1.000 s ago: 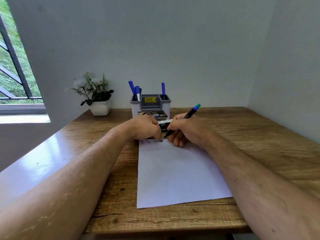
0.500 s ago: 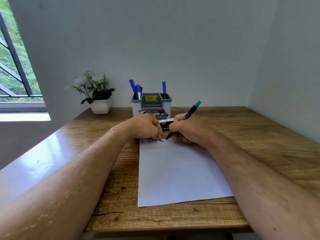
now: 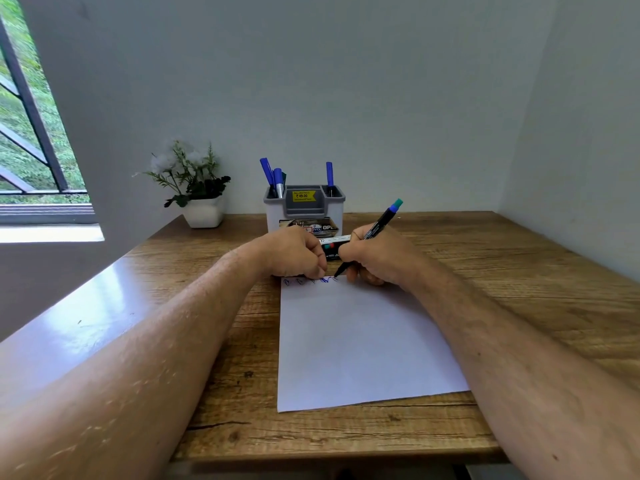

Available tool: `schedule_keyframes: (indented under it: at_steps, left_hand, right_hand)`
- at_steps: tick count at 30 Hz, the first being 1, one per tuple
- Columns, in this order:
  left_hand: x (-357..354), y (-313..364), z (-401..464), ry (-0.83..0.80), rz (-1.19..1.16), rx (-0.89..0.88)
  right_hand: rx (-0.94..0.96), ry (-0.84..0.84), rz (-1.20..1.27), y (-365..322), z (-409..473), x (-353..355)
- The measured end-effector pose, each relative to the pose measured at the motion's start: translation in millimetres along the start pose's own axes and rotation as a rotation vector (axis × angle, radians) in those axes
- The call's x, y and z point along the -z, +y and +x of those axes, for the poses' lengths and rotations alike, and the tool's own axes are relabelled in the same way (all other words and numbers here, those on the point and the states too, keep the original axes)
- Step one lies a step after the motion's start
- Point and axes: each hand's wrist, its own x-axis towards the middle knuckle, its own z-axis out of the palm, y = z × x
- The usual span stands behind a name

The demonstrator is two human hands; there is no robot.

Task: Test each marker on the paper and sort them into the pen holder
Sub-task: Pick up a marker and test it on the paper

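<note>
A white sheet of paper (image 3: 356, 341) lies on the wooden desk, with small blue scribbles (image 3: 311, 281) along its top edge. My right hand (image 3: 377, 258) grips a black marker (image 3: 377, 223) with a teal end, its tip touching the paper just right of the scribbles. My left hand (image 3: 294, 252) is a fist resting on the paper's top left corner, with nothing visible in it. Behind the hands stands a grey and white pen holder (image 3: 304, 209) with three blue markers in it. A marker pack (image 3: 330, 245) shows between my hands.
A white pot with a small plant (image 3: 197, 188) stands at the back left of the desk (image 3: 519, 271). Walls close the back and right sides. A window opens on the left beyond the glossy desk edge.
The marker tip has shifted slightly right along the paper's top edge, and a new blue scribble has appeared. My left fist has stayed put.
</note>
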Motion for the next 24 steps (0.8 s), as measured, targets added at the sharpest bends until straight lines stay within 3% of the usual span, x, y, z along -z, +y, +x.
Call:
schedule_keyframes:
  at_steps: [16, 19, 21, 24]
  left_hand:
    - [0.7, -1.2, -0.4, -0.004, 0.01, 0.0]
    - [0.0, -0.2, -0.7, 0.119, 0.018, -0.02]
    - [0.8, 1.6, 0.7, 0.262, -0.114, -0.059]
    - [7.0, 3.7, 3.9, 0.385, -0.622, -0.095]
  right_hand:
    - [-0.018, 0.094, -0.074, -1.3, 1.2, -1.5]
    - [0.0, 0.103, 0.036, -0.4, 2.2, -0.4]
    - [0.015, 0.121, 0.176, -0.9, 2.8, 0.3]
    - [0.052, 0.128, 0.318, -4.3, 0.8, 1.9]
